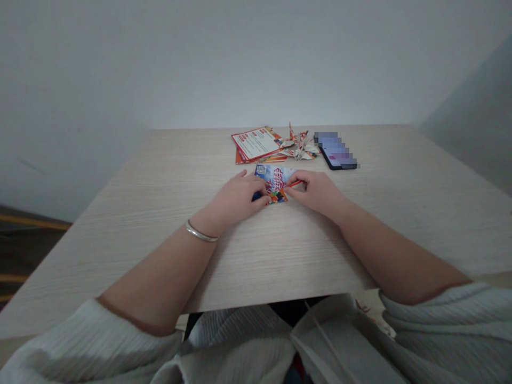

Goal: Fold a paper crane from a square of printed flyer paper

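A small printed leaflet [276, 178], blue and white with red lettering, a QR code and an orange lower part, lies on the table between my hands. Around its left edge, the fingers and thumb of my left hand [240, 196] are closed, and a dark blue bit of it shows between them. My right hand [316, 193] pinches the right side, where a red edge of the paper shows by the fingertips. Part of the leaflet is hidden under my fingers. A silver bangle [201, 232] is on my left wrist.
Beyond the leaflet lies a stack of printed sheets [258, 144], with folded paper pieces [299, 146] overlapping its right side. A phone [336, 151] with a lit, blurred screen lies farther right. The pale wooden table [256, 256] meets a wall [256, 64] at the back.
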Demonstrator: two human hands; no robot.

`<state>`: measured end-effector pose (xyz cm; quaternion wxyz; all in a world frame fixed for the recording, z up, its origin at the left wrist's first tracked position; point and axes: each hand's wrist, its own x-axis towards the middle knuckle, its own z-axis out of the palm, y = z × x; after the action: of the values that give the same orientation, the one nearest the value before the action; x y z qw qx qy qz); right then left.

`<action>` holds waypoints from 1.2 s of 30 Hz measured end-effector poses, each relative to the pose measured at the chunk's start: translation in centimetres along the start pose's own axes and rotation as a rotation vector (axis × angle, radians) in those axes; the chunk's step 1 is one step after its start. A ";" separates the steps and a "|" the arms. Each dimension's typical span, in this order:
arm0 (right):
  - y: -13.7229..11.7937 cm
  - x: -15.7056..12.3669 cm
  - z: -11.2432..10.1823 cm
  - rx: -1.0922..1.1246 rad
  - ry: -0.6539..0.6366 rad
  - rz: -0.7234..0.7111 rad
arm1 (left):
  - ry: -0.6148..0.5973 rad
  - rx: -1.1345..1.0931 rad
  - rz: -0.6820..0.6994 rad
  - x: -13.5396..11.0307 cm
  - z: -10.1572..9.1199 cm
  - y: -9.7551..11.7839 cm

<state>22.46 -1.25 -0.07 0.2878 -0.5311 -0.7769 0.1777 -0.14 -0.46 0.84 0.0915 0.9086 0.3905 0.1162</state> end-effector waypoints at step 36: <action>4.6 1.4 1.1 -0.101 0.286 0.138 | -0.086 0.212 0.143 -0.6 0.5 0.5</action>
<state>24.72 1.75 -3.20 0.3557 -0.6167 -0.6977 0.0802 -0.03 -1.29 0.38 0.0032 0.9428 0.3306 0.0416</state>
